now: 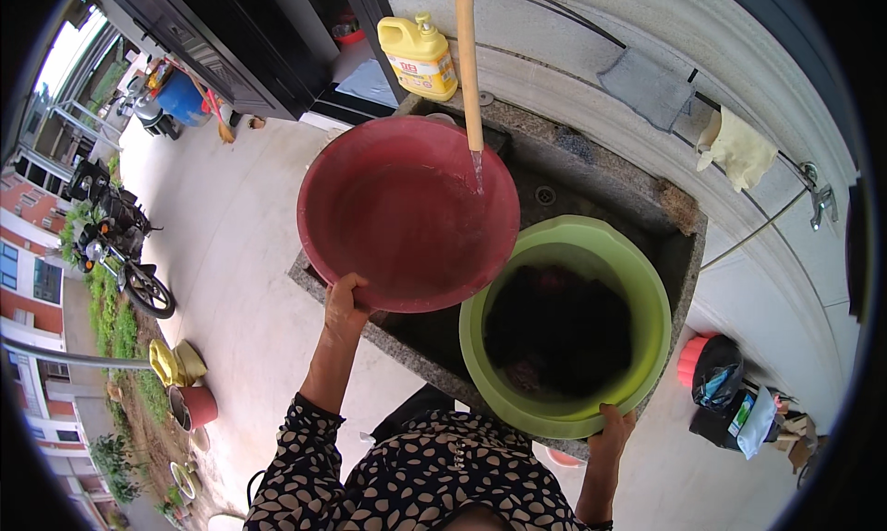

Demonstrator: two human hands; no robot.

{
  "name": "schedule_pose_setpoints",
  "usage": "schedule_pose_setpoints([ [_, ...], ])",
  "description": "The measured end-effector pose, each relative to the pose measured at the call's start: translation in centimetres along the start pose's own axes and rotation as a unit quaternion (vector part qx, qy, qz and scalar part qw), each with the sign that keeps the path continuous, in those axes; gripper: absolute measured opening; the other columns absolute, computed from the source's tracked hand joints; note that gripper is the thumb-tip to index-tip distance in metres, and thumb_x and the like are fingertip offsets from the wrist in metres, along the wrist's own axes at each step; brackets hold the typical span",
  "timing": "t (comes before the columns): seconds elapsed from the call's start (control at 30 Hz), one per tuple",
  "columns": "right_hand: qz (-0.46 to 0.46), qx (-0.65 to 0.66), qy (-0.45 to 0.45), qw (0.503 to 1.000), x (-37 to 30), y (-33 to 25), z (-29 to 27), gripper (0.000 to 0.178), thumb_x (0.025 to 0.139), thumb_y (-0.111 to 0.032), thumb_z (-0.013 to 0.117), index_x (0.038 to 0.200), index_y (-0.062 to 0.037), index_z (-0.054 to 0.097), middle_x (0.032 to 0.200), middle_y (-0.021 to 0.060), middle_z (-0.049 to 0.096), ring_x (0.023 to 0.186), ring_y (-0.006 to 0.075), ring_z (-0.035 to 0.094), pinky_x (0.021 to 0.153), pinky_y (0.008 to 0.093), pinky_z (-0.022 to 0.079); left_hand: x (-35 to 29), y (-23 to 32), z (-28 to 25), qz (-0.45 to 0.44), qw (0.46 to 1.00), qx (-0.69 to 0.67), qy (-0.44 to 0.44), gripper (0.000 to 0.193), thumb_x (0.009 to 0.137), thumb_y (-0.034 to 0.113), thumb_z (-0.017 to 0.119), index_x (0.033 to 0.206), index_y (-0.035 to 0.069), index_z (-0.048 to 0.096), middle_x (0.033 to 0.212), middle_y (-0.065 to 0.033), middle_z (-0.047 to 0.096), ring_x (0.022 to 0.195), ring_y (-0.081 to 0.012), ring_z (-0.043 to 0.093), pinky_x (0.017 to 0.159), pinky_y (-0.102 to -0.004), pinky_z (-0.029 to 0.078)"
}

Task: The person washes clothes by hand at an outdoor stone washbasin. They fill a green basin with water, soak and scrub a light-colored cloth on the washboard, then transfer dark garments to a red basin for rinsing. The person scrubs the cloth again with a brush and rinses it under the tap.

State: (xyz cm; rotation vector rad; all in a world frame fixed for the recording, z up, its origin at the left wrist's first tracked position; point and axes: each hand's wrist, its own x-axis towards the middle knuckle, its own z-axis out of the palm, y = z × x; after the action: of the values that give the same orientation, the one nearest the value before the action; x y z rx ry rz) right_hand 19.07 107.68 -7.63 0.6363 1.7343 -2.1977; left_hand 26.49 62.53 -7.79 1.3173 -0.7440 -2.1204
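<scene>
My left hand (346,302) is closed on the near rim of a red basin (325,161), its fingers hidden beneath the edge. Water runs into that basin from a tan hose (467,69) on a tap. With my right hand (612,427) I grip the near rim of a green basin (654,346). Dark wet cloth (559,328) lies in water inside the green one. Both basins rest over a grey stone sink (591,161); the red one sits at its left, and their rims meet or overlap slightly.
A yellow jug with a pump (418,58) stands behind the sink's back left. A grey cloth (649,87) and cream gloves or cloth (737,150) hang on the wall at right, near a second tap (820,203). Bags (717,374) lie right; a motorcycle (115,240) stands far left.
</scene>
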Motion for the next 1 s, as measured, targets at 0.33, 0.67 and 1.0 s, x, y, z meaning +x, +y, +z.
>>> schedule_pose_setpoints([
  [0.33,0.005,0.063,0.021,0.998,-0.7,0.4,0.7,0.024,0.077,0.003,0.054,0.101,0.0051,0.057,0.096,0.0081,0.061,0.083,0.0186,0.061,0.073,0.0304,0.050,1.5,3.7,-1.1,-0.006,0.995,0.098,-0.030,0.023,0.073,0.000,0.052,0.095,0.002,0.058,0.093,-0.0103,0.062,0.088,-0.0260,0.061,0.073,-0.0426,0.053],
  [0.67,0.016,0.054,0.023,0.998,0.7,-1.5,-0.9,0.029,0.076,0.006,0.054,0.104,0.0056,0.058,0.096,0.0093,0.063,0.084,0.0180,0.061,0.075,0.0300,0.050,2.0,3.0,-2.1,0.010,0.996,0.065,-0.059,0.046,0.068,-0.007,0.049,0.113,0.001,0.054,0.106,-0.0104,0.059,0.097,-0.0273,0.058,0.082,-0.0422,0.051],
  [1.0,0.008,0.092,0.050,0.994,0.1,-1.7,-0.7,0.031,0.073,0.010,0.054,0.104,0.0053,0.057,0.097,0.0115,0.064,0.085,0.0202,0.063,0.077,0.0318,0.052,4.0,2.9,-4.7,-0.019,0.995,0.086,-0.051,0.056,0.068,-0.005,0.049,0.123,0.003,0.048,0.118,-0.0102,0.057,0.107,-0.0287,0.056,0.093,-0.0441,0.049],
])
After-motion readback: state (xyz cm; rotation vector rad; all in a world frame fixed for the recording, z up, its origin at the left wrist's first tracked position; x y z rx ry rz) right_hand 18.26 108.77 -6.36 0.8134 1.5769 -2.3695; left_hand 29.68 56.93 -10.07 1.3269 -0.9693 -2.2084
